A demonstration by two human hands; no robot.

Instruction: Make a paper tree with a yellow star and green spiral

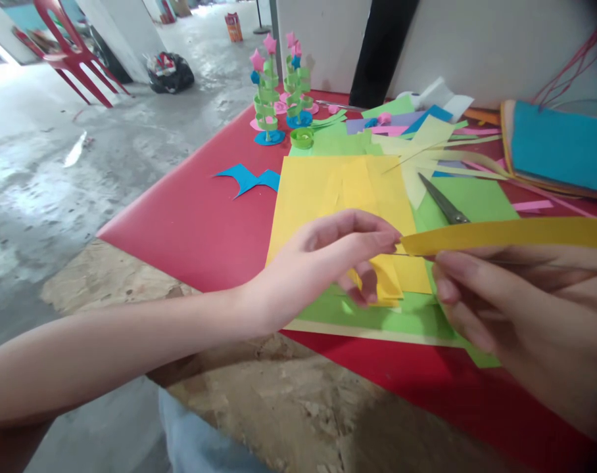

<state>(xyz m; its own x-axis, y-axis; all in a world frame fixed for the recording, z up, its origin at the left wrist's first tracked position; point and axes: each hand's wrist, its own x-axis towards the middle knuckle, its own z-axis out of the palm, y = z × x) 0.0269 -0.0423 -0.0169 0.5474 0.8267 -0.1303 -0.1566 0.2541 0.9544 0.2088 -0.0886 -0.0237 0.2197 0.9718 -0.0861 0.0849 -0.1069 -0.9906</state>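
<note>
The table runs from near the person away to the wall, and a sheet of paper lies flat on it, on top of a wider sheet that pokes out toward the near edge. Over that stack the left hand meets the end of a paper strip, which runs off to the right above the right hand. Scissors lie just behind the strip. Farther back, two paper trees stand side by side, a paper scrap left of the sheet, a pile of sheets far right. Off the table to the left, a chair on the floor.
</note>
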